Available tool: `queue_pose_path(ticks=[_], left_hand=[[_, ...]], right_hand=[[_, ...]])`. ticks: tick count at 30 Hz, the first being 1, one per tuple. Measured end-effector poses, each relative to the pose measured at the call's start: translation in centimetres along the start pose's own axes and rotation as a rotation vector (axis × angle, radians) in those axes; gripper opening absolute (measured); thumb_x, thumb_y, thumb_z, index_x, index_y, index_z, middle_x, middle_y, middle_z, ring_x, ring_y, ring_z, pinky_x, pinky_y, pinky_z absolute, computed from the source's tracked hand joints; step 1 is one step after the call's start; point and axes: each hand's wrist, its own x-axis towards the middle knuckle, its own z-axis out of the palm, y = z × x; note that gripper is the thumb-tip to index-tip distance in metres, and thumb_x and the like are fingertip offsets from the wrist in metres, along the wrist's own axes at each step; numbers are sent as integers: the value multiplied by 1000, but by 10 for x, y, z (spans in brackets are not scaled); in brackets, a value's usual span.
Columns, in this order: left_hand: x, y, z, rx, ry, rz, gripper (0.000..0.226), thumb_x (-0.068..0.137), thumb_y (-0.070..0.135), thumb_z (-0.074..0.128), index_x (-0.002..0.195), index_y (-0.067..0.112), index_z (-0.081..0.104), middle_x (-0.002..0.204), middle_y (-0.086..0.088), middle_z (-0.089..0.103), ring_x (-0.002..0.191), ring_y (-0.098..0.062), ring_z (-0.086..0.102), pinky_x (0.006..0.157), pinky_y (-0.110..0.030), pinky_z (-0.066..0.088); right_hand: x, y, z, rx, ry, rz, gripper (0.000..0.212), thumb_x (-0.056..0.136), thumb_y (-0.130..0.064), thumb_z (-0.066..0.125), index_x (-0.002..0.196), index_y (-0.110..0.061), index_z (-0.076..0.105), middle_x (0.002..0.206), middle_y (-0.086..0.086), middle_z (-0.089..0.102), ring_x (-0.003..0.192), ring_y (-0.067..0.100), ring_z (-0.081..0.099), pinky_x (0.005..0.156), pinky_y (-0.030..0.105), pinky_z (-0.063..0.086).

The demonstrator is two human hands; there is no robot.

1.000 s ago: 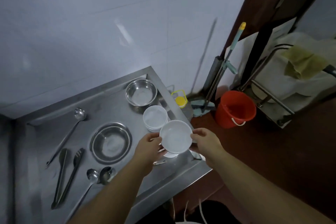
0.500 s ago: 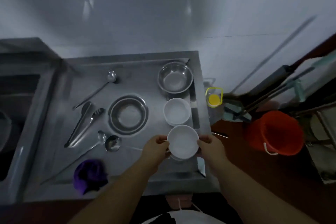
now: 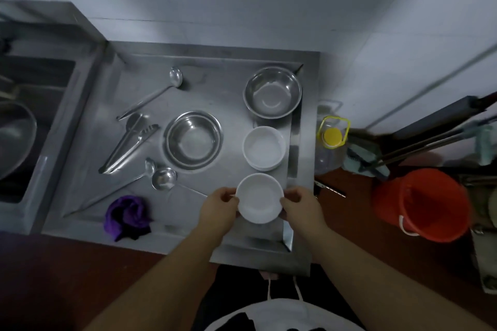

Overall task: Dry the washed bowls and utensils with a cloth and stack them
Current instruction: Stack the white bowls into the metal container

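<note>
I hold a white bowl [image 3: 259,197] by its rim over the near right of the steel counter [image 3: 215,83]; my left hand [image 3: 219,205] grips its left edge and my right hand [image 3: 300,205] its right edge. A second white bowl [image 3: 264,148] sits just beyond it. Two steel bowls stand on the counter, one in the middle [image 3: 193,140] and one at the far right [image 3: 273,92]. Tongs [image 3: 126,142], a ladle [image 3: 153,95] and two spoons [image 3: 158,179] lie to the left. A crumpled purple cloth [image 3: 126,216] lies at the near left.
A sink [image 3: 16,129] with a steel pan lies to the left. Right of the counter on the floor stand a clear jug with a yellow cap [image 3: 332,137], a mop [image 3: 403,153] and an orange bucket [image 3: 422,204]. A tiled wall runs behind.
My view has swung left and down, bringing the sink and purple cloth into sight. Both hands keep holding the white bowl, which has come lower, near the counter's front.
</note>
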Motion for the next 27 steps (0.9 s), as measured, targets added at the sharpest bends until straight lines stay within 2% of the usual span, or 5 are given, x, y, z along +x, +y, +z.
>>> queue_pose_path(ticks=[11,15,19,23,27], left_hand=[[21,7,-4,-6,-69,-29,13,101,31,59,98,27,71,106,-7,75,99,-30,73,95,-52,61],[32,9,6,-123,-185,-182,40,105,34,54,77,27,82,85,1,80,92,-23,69,83,-40,58],[37,3,12,-213,-257,-269,32,108,47,50,111,26,74,105,-3,79,102,-22,71,75,-34,58],[43,-5,8,-222,-346,-276,51,107,53,44,137,19,66,132,-12,71,124,-30,65,109,-48,51],[48,-13,-1,-264,-435,-258,49,102,50,56,135,17,69,120,-8,75,115,-27,66,102,-42,55]], right_hand=[[8,-9,6,143,35,125,14,104,-25,59,94,-24,68,97,4,69,101,32,68,102,59,54],[12,-12,16,353,-48,354,39,108,-46,48,119,-18,72,117,9,73,111,30,68,85,44,59],[12,-10,20,427,-76,391,44,104,-53,55,123,-18,73,110,7,74,96,23,69,81,44,58],[12,-1,17,467,-147,369,48,103,-55,55,129,-19,71,120,10,71,110,28,66,102,55,55],[10,12,11,527,-219,317,42,104,-44,56,137,-19,68,135,15,66,126,30,62,104,52,54]])
